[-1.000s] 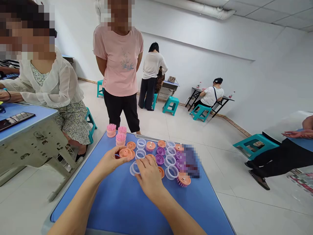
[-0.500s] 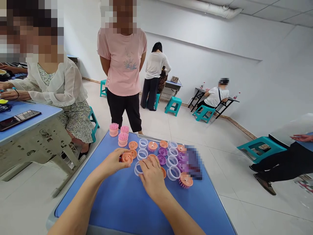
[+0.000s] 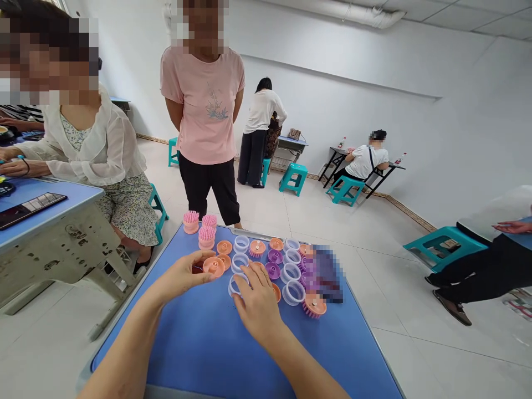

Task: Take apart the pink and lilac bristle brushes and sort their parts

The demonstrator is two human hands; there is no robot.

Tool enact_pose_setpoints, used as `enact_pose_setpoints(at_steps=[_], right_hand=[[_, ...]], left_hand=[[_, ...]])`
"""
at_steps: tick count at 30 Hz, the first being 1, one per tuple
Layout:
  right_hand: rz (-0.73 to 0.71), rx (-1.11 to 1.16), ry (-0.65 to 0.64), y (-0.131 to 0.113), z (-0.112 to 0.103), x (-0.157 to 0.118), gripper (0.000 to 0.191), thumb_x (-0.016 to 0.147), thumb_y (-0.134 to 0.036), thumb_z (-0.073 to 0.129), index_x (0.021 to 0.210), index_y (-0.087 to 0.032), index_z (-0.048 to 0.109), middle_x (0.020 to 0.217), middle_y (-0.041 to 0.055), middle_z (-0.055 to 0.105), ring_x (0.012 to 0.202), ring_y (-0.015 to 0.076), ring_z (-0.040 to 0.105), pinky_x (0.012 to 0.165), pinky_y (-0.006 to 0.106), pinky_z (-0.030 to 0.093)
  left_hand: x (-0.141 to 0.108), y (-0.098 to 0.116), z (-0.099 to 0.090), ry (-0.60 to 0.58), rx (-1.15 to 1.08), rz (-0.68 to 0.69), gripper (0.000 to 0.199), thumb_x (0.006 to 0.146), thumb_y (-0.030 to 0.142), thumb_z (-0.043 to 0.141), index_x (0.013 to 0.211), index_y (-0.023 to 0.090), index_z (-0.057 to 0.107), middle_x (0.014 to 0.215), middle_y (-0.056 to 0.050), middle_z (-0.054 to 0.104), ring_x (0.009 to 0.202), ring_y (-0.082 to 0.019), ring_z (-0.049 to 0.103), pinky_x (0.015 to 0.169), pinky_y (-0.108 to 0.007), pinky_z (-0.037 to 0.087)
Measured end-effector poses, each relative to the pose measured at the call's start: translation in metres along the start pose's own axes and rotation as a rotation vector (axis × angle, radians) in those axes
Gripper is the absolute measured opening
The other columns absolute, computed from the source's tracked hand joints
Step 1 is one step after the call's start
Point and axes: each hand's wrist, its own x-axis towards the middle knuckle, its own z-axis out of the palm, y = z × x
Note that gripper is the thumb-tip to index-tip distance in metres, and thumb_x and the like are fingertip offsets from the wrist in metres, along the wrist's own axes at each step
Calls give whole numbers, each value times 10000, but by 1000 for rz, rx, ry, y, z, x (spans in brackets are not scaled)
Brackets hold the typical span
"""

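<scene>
My left hand (image 3: pixel 183 277) grips an orange round cap (image 3: pixel 213 270) with a small raised centre between thumb and fingers, above the table's left half. Two more orange caps (image 3: pixel 224 247) lie just beyond it. My right hand (image 3: pixel 260 305) reaches over the pieces with fingers stretched and thumb apart. Its thumb side is beside a translucent ring (image 3: pixel 231 289); its fingers partly cover orange pieces. Farther right lie purple discs (image 3: pixel 273 271), more translucent rings (image 3: pixel 293 302) and an orange-topped piece with pink bristles (image 3: pixel 315 306). Assembled pink bristle brushes (image 3: pixel 206 239) stand at the far left corner.
The pieces lie in rows on a blue table (image 3: pixel 199 343). A blurred dark packet (image 3: pixel 328 274) sits at its right edge. A person in a pink shirt (image 3: pixel 203 111) stands just beyond. To the left, a seated person works at another desk (image 3: pixel 62 208) bearing a phone.
The orange cap in my left hand has shifted slightly left and its flat face shows more. My right hand stays over the pieces, its fingers a little more spread. The camera view has shifted slightly.
</scene>
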Motion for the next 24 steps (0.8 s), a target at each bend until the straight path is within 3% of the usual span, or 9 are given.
enact_pose_setpoints(at_steps=[3, 6, 8, 10, 13, 17, 24], right_hand=[[-4, 266, 91, -7, -7, 0, 349, 778, -179, 541, 1126, -197, 542, 1129, 101, 574, 1104, 244, 485, 921, 445, 422], [77, 614, 96, -14, -12, -1, 479, 757, -207, 576, 1218, -210, 446, 1099, 95, 580, 911, 190, 590, 713, 320, 546], [127, 812, 85, -18, -14, 0, 463, 761, -208, 574, 1206, -219, 447, 1056, 77, 603, 829, 162, 617, 619, 258, 557], [140, 936, 81, -20, -14, 1, 397, 780, -197, 549, 1170, -219, 476, 1012, 60, 629, 821, 153, 627, 626, 241, 555], [137, 980, 80, -19, -14, 2, 347, 783, -162, 519, 1127, -206, 509, 979, 56, 647, 809, 149, 631, 630, 237, 545], [131, 927, 54, -19, -13, 2, 308, 771, -141, 498, 1073, -185, 540, 860, 43, 657, 655, 118, 599, 552, 215, 505], [86, 900, -26, -26, -11, -2, 175, 770, -169, 501, 925, -155, 581, 670, 5, 615, 537, 98, 500, 495, 208, 426]], left_hand=[[-2, 1, 5, -92, -123, 54, 506, 621, 349, 718, 1077, 216, 543, 1075, -43, 580, 946, -208, 547, 781, -297, 465], [-6, 5, 12, -197, -276, 128, 539, 583, 303, 754, 1064, 228, 521, 1066, -37, 569, 939, -196, 539, 756, -283, 466], [-9, 8, 16, -264, -311, 140, 549, 566, 293, 767, 1050, 225, 518, 1013, -30, 578, 907, -188, 545, 740, -280, 466], [-12, 12, 19, -305, -279, 129, 557, 565, 302, 768, 1060, 223, 523, 990, -30, 585, 897, -192, 548, 742, -288, 466], [-15, 15, 19, -273, -125, 141, 567, 575, 343, 754, 1086, 225, 539, 1032, -38, 582, 943, -211, 533, 808, -316, 451], [-17, 17, 15, -230, 86, 206, 548, 563, 397, 746, 1058, 239, 573, 1032, -27, 581, 950, -214, 517, 834, -315, 422], [-23, 26, 6, -344, 188, 213, 391, 554, 384, 749, 870, 220, 589, 865, 24, 562, 788, -154, 499, 729, -235, 410]])
